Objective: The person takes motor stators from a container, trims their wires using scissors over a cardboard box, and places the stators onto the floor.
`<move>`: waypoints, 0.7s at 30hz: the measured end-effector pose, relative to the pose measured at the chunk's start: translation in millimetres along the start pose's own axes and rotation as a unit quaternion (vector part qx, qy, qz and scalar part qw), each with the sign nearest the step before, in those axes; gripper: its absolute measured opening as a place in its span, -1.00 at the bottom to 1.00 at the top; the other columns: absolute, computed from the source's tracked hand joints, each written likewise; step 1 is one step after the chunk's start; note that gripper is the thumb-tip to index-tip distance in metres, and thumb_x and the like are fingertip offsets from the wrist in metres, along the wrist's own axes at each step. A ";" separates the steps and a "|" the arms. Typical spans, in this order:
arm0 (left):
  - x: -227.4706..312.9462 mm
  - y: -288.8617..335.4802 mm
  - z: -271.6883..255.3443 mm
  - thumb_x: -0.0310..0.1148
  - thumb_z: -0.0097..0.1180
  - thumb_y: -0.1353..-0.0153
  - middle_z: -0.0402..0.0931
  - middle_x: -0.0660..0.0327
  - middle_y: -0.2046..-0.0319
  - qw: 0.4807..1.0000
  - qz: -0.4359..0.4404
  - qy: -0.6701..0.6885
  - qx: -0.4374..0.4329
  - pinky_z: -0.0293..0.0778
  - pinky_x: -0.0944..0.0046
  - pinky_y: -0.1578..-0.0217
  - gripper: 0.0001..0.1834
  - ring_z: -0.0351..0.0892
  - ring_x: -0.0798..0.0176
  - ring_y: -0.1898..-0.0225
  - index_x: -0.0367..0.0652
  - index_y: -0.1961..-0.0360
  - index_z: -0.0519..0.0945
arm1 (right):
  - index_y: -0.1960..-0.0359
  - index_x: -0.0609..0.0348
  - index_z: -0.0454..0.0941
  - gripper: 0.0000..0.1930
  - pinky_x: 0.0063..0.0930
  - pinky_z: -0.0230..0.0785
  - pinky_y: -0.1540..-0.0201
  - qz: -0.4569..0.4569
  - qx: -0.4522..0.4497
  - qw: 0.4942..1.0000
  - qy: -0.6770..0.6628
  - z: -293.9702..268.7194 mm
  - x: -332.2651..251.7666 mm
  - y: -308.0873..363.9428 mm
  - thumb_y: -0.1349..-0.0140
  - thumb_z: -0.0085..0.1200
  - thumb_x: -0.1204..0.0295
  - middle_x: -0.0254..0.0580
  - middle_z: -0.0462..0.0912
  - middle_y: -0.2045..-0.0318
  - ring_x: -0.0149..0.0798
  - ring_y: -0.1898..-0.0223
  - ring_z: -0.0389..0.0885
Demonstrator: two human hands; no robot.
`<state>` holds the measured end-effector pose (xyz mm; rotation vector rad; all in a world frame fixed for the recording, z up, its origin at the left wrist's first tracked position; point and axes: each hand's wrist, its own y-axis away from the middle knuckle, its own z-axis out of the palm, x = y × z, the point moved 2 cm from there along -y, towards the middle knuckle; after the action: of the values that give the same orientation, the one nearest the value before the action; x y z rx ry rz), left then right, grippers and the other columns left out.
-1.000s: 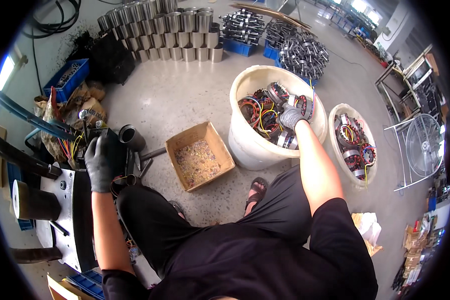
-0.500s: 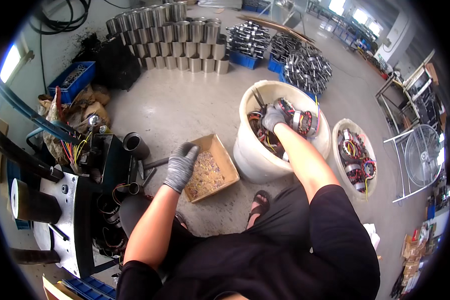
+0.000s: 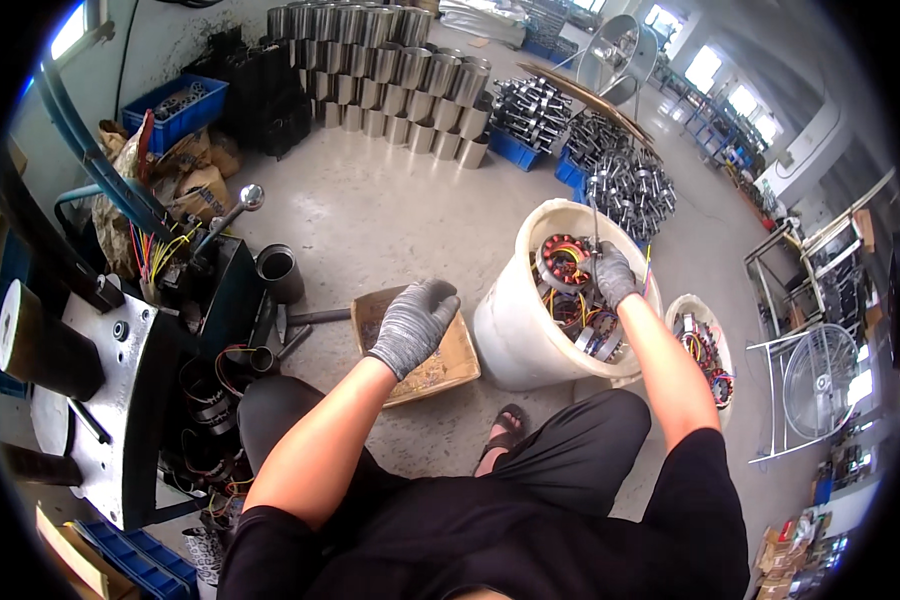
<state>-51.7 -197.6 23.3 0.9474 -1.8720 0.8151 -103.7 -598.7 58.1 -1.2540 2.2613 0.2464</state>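
Observation:
My right hand, in a grey knit glove, reaches into a tall white tub. It grips a dark scissors-like tool, whose narrow tip points up and away. Round motor stators with red and dark windings and coloured wires fill the tub, close to that hand. My left hand, gloved too, hovers over a cardboard box holding small scraps. Its fingers are curled together; their tips and anything within them are hidden.
A second white tub of stators stands at the right. At the left is a machine with a metal plate, next to a dark cylinder. Steel cylinders are stacked at the back, near heaped shafts. A fan stands far right.
The view has shifted. My right hand has moved right and back over the stators with the tool, whose blades were spread before and now look close together. My left hand has moved right over the box.

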 end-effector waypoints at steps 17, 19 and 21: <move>-3.2 15.0 4.3 -0.07 -0.03 -0.43 0.59 0.29 0.39 0.933 -0.087 0.347 -0.029 0.44 0.41 0.34 -0.59 0.48 0.48 0.40 -0.22 0.03 0.59 | -0.01 0.09 0.44 -0.75 -0.46 0.50 0.47 0.082 -0.298 0.684 -0.660 114.5 -98.0 178.4 -0.41 -0.08 0.27 -0.25 0.60 0.34 -0.29 0.42 0.59; 0.1 14.8 -9.9 -0.12 -0.04 -0.44 0.56 0.26 0.44 0.943 -0.086 0.321 0.013 0.46 0.37 0.37 -0.62 0.48 0.42 0.44 -0.24 0.15 0.61 | 0.07 0.20 0.46 -0.65 -0.35 0.41 0.71 0.182 -0.298 0.638 -0.687 113.5 -113.0 188.5 -0.38 -0.03 0.15 0.01 0.65 0.46 -0.14 0.63 0.58; 2.3 14.1 -12.2 -0.17 -0.05 -0.45 0.55 0.22 0.48 0.933 -0.089 0.341 0.076 0.47 0.35 0.38 -0.65 0.51 0.39 0.44 -0.27 0.21 0.60 | 0.10 0.23 0.47 -0.66 -0.37 0.40 0.71 0.145 -0.283 0.687 -0.653 119.7 -102.1 186.9 -0.36 0.00 0.17 -0.03 0.64 0.47 -0.19 0.65 0.56</move>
<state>-59.6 -181.3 28.2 0.7748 -1.1200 1.0267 -171.7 -372.9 -5.7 -0.4989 1.0297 1.4991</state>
